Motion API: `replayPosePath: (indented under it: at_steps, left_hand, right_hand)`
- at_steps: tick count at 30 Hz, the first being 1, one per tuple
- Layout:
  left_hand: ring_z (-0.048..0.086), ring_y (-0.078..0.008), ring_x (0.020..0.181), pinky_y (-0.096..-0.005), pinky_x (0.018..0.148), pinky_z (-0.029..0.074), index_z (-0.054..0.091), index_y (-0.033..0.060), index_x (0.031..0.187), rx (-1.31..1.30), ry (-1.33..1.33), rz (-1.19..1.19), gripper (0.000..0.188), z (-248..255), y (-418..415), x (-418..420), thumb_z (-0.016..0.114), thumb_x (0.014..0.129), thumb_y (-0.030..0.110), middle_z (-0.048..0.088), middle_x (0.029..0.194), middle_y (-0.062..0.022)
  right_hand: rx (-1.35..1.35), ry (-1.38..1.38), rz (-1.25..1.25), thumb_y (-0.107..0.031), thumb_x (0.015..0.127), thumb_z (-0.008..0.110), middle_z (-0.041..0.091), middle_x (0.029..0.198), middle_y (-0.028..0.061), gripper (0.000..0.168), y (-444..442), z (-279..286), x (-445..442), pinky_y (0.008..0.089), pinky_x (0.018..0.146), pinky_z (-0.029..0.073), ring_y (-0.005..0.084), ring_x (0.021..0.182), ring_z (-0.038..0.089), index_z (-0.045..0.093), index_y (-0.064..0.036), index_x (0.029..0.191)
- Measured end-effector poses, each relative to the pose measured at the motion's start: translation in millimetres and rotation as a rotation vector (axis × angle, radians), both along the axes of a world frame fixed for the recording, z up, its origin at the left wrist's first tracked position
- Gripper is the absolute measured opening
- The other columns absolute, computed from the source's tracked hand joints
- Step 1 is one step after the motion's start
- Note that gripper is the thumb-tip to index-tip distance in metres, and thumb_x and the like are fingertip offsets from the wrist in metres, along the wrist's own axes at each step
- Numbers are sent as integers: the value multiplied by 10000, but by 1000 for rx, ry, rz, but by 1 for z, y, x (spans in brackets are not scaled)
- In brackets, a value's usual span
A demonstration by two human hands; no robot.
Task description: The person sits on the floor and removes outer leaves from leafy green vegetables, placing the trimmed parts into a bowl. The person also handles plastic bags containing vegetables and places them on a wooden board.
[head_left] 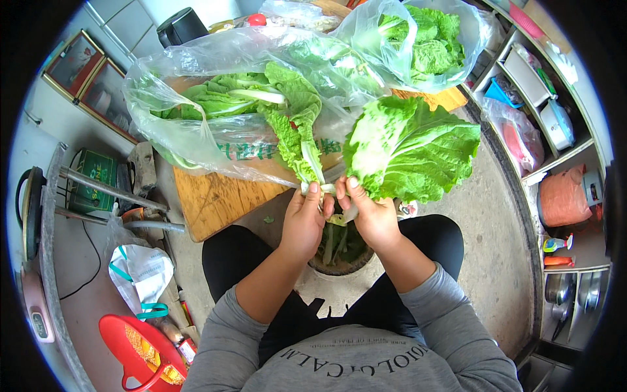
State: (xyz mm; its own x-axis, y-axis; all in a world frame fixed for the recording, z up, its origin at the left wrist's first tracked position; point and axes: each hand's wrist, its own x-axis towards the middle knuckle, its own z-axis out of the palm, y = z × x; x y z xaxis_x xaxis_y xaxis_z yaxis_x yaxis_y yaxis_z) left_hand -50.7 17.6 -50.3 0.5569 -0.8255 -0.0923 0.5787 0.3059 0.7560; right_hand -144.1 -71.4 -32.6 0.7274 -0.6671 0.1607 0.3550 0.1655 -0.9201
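My left hand (304,215) pinches the stalk end of a narrow, crinkled leafy green (291,142), whose top rests over the opening of a clear plastic bag (245,169). My right hand (374,213) grips the base of a broad cabbage-like leaf (411,147) that fans out to the right. The fingertips of both hands are close together at the stalks. Below them, between the knees, sits a round container (338,269) with leaf scraps inside, partly covered by the hands. More leafy greens (215,98) with white stalks lie in the bag.
A wooden table (220,201) carries the bag and a second plastic bag of greens (436,49). A black mug-like vessel (183,27) stands at the back left. Open shelves (563,161) line the right. A red basket (122,338) with corn cobs sits at lower left.
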Motion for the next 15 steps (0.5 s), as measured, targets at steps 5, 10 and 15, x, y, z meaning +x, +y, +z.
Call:
replayPosePath:
  at_steps: [5, 10, 15]
  left_hand:
    - [415, -118, 679, -279, 671, 336, 517, 64, 981, -12, -38, 36, 268, 5, 3, 8, 417, 1011, 310, 466, 701, -13]
    - [412, -124, 680, -279, 665, 332, 520, 55, 983, -18, -119, 27, 261, 7, 9, 12, 412, 1014, 290, 466, 726, -20]
    - [417, -111, 684, -267, 643, 340, 509, 48, 1020, -23, -202, -75, 237, 7, 10, 3, 411, 1013, 263, 476, 824, -17]
  right_hand:
    - [295, -177, -93, -212, 973, 516, 567, 792, 45, 182, -17, 6, -3, 265, 601, 393, 139, 653, 476, 552, -33, 970]
    - [210, -237, -217, -188, 969, 526, 568, 804, 45, 172, -45, 15, -15, 280, 654, 427, 153, 709, 521, 553, -23, 1011]
    - [164, -217, -137, -189, 971, 525, 568, 776, 63, 230, -39, 10, -9, 329, 748, 499, 164, 749, 567, 548, 28, 1043]
